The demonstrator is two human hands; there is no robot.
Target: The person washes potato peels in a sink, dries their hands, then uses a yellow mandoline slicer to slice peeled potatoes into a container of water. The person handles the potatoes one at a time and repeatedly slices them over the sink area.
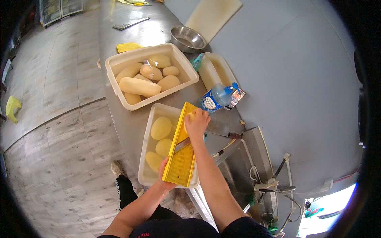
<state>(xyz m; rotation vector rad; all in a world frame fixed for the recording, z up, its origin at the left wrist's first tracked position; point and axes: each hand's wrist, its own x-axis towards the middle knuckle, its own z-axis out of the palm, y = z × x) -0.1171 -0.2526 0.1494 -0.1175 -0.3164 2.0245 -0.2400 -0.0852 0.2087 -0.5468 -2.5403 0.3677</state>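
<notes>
My left hand [165,177] grips the near end of a yellow mandoline slicer [179,165]. The slicer lies tilted over a white plastic tub [145,154], its metal blade [182,145] set slantwise across the middle. Beyond the blade, my right hand [197,124] presses a peeled potato [189,119] against the slicer's upper part; the fingers hide most of that potato. Several peeled potatoes [161,128] rest in the tub on the slicer's left. The slicer and my right arm cover the tub's right side.
A larger tub [111,64] holds peeled vegetables [140,86] in water. Behind stand a steel bowl [188,38], a narrow container [208,71] and a blue pump bottle [218,96]. A dark-handled knife [235,135] lies near the steel sink [235,166]. A cutting board [214,17] leans against the wall.
</notes>
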